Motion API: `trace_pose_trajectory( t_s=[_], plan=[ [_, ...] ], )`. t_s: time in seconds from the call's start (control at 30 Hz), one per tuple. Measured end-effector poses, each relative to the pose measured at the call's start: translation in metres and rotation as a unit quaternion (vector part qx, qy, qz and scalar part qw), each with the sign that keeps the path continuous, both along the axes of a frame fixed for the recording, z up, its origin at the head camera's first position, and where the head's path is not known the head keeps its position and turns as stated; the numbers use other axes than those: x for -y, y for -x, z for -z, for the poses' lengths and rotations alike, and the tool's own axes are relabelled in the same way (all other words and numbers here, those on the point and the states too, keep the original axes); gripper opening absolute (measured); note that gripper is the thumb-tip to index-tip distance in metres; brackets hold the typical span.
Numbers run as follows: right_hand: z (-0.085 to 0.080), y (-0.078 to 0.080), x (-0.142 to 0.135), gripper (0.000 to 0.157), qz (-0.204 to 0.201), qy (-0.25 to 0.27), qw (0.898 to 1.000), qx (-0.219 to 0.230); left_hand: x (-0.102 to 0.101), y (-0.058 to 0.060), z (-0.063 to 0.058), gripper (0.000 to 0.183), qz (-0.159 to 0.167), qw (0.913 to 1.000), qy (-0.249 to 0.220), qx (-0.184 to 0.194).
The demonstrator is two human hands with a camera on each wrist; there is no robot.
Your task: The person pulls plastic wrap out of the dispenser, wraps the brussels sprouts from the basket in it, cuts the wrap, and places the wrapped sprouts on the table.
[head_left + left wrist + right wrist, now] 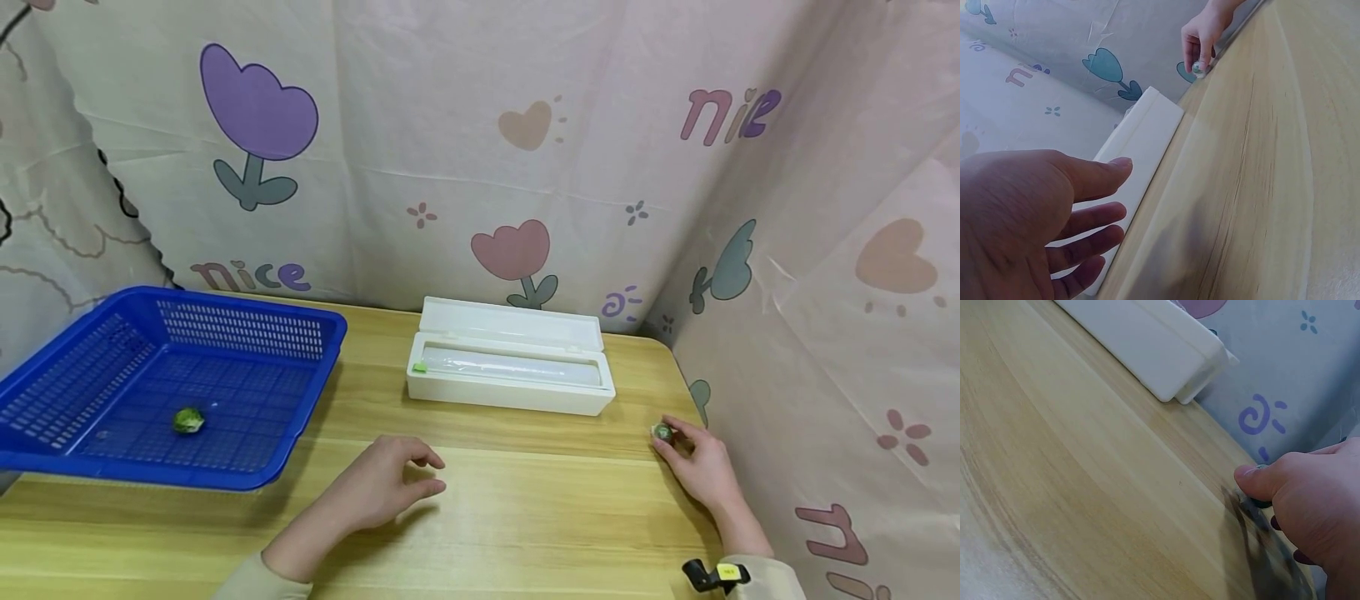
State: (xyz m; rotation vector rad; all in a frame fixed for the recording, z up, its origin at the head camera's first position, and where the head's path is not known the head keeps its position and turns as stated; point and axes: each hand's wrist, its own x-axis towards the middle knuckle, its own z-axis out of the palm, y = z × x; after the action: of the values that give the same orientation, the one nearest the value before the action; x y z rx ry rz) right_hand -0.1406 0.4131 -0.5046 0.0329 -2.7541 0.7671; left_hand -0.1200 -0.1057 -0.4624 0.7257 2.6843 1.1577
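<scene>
The pale wood-grain table point(525, 500) spans the lower frame; its edge at far right looks the likeliest place to lose something. The blue plastic mesh basket point(180, 477) at left could tip or slide if a sleeve catches its rim. At centre, the long white box point(502, 394) stands open, its clear film roll point(510, 367) exposed, so a careless reach might snag film. The left hand point(382, 485), lower centre, is relaxed and holds nothing. The right hand point(701, 468), at right, pinches a small round green ball point(663, 432) by fingertips; if that pinch slackens, it could roll off the edge. A leafy green sprout point(188, 420) in the basket might roll if jolted.
</scene>
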Motion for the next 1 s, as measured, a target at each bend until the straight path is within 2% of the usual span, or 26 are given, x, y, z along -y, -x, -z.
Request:
trace_pose_trajectory(
  t_s=[0.17, 0.3, 0.43, 0.57, 0.83, 1.0],
  plan=[
    [-0.002, 0.0, -0.001, 0.051, -0.019, 0.019, 0.999, -0.022, -0.001, 0.003, 0.002, 0.022, -0.016, 0.9988, -0.039, 0.025],
    [-0.006, 0.002, -0.001, 0.051, -0.034, 0.033, 0.997, -0.064, -0.002, 0.009, 0.003, 0.028, -0.046, 0.9964, -0.066, 0.026],
    [-0.012, 0.006, 0.004, 0.05, -0.045, 0.033, 0.993, -0.106, -0.002, 0.018, 0.004, 0.032, -0.089, 0.9931, -0.075, 0.009],
    [-0.019, 0.008, 0.013, 0.049, -0.057, 0.043, 0.989, -0.129, -0.002, 0.028, 0.002, 0.033, -0.118, 0.9886, -0.092, -0.016],
    [-0.034, 0.012, 0.035, 0.051, -0.112, 0.069, 0.976, -0.175, -0.003, 0.047, -0.006, 0.034, -0.138, 0.9822, -0.118, -0.048],
    [-0.047, 0.014, 0.05, 0.054, -0.128, 0.092, 0.974, -0.164, -0.002, 0.06, -0.011, 0.032, -0.156, 0.9757, -0.139, -0.065]
  ],
)
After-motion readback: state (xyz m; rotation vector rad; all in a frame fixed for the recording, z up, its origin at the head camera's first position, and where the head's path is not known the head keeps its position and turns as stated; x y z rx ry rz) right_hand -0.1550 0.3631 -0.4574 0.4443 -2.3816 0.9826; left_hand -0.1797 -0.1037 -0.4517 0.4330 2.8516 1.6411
